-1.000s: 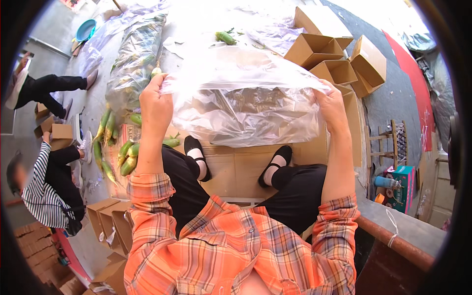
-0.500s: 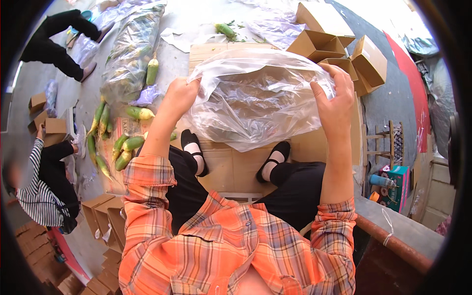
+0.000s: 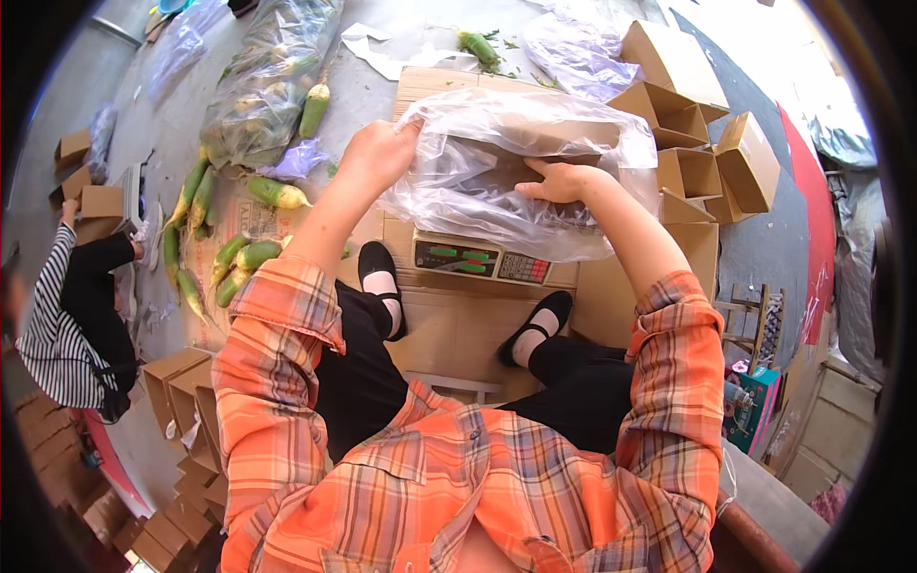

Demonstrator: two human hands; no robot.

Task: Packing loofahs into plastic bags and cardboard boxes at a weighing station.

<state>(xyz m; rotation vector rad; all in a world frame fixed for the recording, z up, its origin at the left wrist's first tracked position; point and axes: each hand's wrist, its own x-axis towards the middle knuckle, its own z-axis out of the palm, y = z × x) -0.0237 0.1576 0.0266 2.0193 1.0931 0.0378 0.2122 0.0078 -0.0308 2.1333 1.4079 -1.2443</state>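
A large clear plastic bag (image 3: 535, 134) lies draped over an open cardboard box that stands on an electronic scale (image 3: 482, 260) in front of my feet. My left hand (image 3: 380, 153) grips the bag's left edge and holds it up. My right hand (image 3: 562, 180) reaches inside the bag's mouth, fingers spread flat against the plastic, pressing it down into the box. The box under the bag is mostly hidden by the plastic.
Green corn cobs (image 3: 229, 258) lie scattered on the floor at left, beside a big clear sack of cobs (image 3: 267, 86). Several open small cardboard boxes (image 3: 697, 143) stand at right, more (image 3: 181, 392) at lower left. A person in a striped top (image 3: 57, 325) crouches at far left.
The bag came down from being held spread in the air onto the box. My right hand let go of its edge and went inside; the scale's display is uncovered.
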